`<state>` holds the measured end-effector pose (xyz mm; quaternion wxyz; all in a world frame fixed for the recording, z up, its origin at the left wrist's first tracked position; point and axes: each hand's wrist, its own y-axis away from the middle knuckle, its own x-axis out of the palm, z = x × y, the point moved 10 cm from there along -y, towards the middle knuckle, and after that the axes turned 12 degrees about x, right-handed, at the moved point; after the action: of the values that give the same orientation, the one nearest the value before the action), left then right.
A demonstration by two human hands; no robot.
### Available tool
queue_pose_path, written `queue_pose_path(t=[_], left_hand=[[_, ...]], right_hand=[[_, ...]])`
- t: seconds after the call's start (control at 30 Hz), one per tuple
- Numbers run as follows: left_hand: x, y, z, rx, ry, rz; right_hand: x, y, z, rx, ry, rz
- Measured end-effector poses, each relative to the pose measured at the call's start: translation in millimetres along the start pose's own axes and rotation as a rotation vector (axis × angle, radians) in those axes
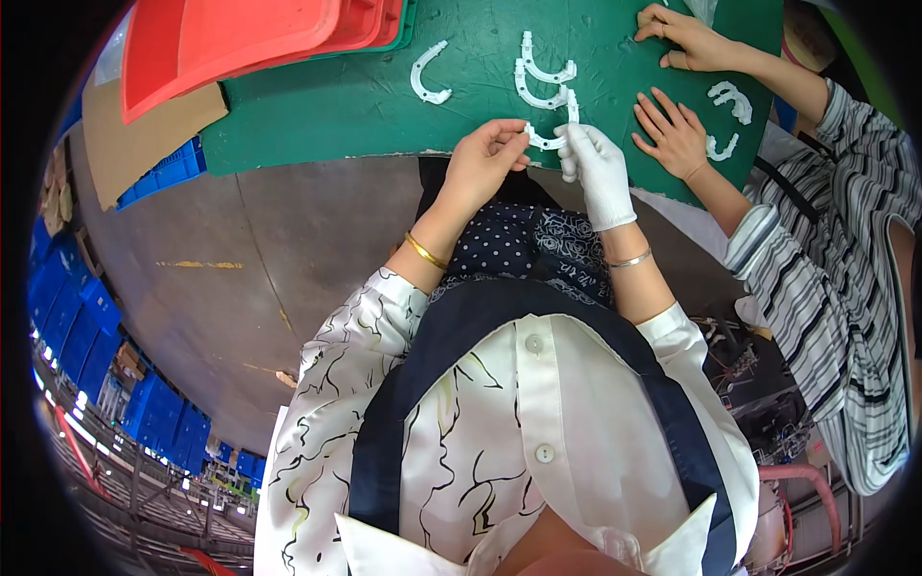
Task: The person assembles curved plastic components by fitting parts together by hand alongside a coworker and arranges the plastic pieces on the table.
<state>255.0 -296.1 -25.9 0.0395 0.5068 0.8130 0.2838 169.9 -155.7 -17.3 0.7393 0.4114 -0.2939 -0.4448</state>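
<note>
L hand (pixel 495 158) pinching one end, gloved R hand (pixel 594 163) gripping t'other, w/ the white curved piece (pixel 547 143) btwn them at the green table (pixel 317 120) edge: light, even pressure's prob best, ends level.

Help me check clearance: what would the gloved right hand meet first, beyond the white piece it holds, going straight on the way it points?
The right hand would likely meet the nearer curved white part just ahead on the green table, though depth is unclear.
</note>
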Motion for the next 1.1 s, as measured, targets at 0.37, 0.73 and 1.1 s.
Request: queue_pose_path(t=[0.37,0.73,1.1], left_hand=[[16.8,-5.1,-2.0,-0.006,0.048,0.031],[11.8,-2.7,1.9,0.001,-0.111,0.093],[-114.1,10.9,-93.5,0.397,-0.793,-0.668]], right_hand=[[-16.1,-6.9,11.3,-0.004,0.000,-0.011],[-41.9,-17.7,19.6,-0.083,0.085,-0.047],[-85.8,-43.9,42.8,-0.233,0.548,-0.315]])
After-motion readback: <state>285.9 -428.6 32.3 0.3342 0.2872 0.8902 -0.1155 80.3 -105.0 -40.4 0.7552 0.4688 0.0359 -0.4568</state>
